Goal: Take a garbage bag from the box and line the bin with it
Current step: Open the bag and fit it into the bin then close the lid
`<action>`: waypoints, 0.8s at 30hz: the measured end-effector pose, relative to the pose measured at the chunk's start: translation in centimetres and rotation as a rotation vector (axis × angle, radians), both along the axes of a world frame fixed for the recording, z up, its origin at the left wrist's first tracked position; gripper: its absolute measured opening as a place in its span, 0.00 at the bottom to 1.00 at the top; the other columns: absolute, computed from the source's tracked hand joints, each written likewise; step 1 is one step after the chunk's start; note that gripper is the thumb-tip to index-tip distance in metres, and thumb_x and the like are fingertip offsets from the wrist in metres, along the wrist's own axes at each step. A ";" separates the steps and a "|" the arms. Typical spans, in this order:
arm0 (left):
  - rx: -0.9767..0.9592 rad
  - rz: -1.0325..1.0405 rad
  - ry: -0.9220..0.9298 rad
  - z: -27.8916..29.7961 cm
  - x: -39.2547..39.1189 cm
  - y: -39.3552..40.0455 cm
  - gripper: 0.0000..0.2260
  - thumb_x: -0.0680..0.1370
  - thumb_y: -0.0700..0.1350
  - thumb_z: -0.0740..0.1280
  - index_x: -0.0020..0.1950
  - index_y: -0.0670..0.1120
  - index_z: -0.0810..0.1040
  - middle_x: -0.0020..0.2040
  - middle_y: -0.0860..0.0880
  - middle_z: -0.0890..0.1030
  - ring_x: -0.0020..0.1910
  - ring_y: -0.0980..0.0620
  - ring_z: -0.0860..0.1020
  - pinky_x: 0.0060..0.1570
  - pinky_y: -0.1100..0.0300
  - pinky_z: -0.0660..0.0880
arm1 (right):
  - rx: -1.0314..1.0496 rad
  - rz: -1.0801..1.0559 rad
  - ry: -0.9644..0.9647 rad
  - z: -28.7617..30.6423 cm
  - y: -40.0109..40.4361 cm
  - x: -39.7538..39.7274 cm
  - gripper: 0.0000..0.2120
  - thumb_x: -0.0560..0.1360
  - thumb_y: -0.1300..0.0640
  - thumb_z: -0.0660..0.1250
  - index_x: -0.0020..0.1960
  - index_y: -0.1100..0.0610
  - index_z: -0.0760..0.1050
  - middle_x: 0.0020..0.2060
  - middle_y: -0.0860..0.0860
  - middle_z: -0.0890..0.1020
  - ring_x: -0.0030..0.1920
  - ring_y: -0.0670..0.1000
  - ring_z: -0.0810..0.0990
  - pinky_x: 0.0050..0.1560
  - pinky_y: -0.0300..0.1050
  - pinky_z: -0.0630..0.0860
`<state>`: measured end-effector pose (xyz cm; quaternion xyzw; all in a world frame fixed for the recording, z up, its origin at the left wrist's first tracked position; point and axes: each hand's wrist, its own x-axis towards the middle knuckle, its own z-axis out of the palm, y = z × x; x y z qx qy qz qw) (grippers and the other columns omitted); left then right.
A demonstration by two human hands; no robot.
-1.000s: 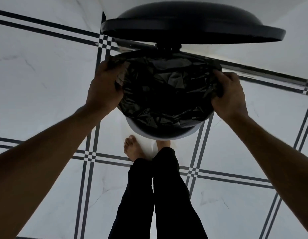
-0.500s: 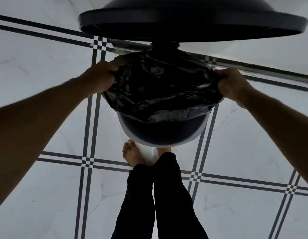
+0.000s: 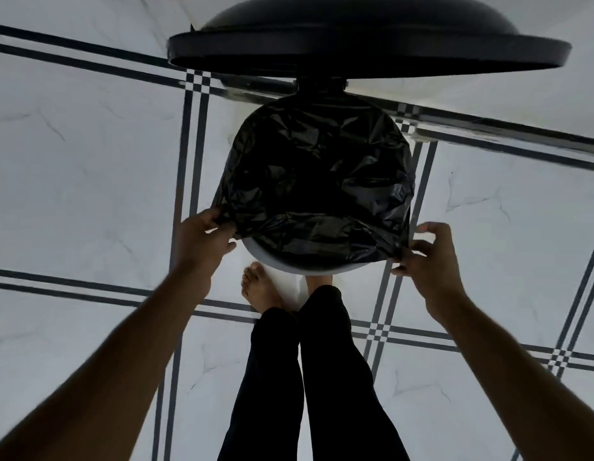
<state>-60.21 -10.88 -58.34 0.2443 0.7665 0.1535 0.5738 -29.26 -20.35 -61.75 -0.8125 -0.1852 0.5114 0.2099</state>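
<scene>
A black garbage bag [image 3: 318,181] is spread over the mouth of a round pedal bin, whose pale near rim [image 3: 299,268] shows below the bag's edge. The bin's black lid [image 3: 365,51] stands raised behind it. My left hand [image 3: 200,242] pinches the bag's near left edge between thumb and fingers. At the near right corner of the bag, my right hand [image 3: 425,257] grips the plastic with its fingertips, other fingers spread. The bag's far edge lies over the back of the rim. The garbage bag box is out of view.
The bin stands on a white marble floor [image 3: 76,181] with dark striped tile lines. My bare left foot [image 3: 259,287] and dark trouser legs [image 3: 308,377] are right in front of the bin; the right foot is at its base.
Both hands have slid from the sides of the bin toward me along the bag's edge. The bag now covers more of the near rim.
</scene>
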 end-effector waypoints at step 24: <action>0.021 -0.612 0.466 -7.1 0.2 -4.7 0.03 0.74 0.38 0.71 0.45 0.46 0.81 0.45 0.47 0.86 0.47 0.45 0.83 0.44 0.57 0.78 | -0.279 0.179 0.142 -3.4 0.8 1.3 0.06 0.74 0.69 0.69 0.46 0.60 0.82 0.38 0.57 0.83 0.38 0.51 0.81 0.39 0.42 0.76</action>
